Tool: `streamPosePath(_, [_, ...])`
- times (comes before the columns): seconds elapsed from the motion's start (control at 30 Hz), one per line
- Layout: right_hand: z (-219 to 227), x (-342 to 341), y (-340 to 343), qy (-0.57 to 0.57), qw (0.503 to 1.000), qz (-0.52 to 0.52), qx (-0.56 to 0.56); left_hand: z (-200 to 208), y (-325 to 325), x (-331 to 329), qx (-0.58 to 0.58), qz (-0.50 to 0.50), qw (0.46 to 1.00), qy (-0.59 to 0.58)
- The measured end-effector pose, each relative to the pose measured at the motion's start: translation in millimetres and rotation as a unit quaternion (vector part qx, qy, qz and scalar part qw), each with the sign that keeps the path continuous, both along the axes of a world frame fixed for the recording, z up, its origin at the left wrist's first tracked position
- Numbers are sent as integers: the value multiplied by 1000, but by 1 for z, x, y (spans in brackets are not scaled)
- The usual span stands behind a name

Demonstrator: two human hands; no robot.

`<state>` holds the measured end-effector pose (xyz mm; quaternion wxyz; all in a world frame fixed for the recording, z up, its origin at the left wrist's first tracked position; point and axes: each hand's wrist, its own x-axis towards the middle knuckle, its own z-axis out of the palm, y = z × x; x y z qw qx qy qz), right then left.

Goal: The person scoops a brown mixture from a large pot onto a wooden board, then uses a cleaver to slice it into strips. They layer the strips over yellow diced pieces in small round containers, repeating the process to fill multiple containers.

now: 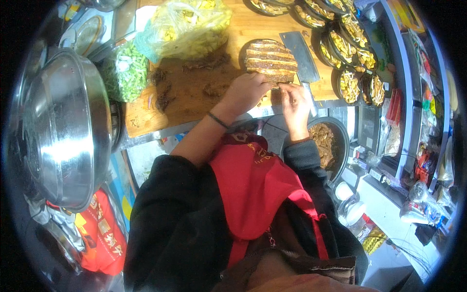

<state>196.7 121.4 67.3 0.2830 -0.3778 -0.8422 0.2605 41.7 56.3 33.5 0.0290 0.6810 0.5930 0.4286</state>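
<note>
Brown meat slices with pale fatty bands [271, 58] lie in rows on a dark round dish, only its rim showing, on the wooden board [194, 109]. At their near edge, my left hand [247, 92] is closed, fingertips pressed on the nearest slice. Close beside it on the right, my right hand [295, 104] has its fingers bent together at the same edge, thumb and forefinger pinching the slice's end. My fingers partly hide that slice. A cleaver [297, 53] lies flat just right of the meat, its handle pointing toward me beyond my right hand.
Dark bowls of sliced food [349, 86] crowd the board's right end. A bag of yellow pieces [189, 27] and a bag of chopped greens [129, 70] stand left. Below the board's edge is a basin of brown meat [325, 146]. A big steel lid [68, 126] fills the left.
</note>
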Motion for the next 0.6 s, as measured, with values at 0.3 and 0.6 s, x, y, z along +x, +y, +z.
streamPosePath(0.3, [-21, 15, 10, 172, 951, -117, -227, -8, -17, -24, 83, 66, 991, -82])
streamPosePath(0.6, [-14, 11, 26, 349, 720, -51, -598, -21, -10, -64, -142, 9, 675, -724])
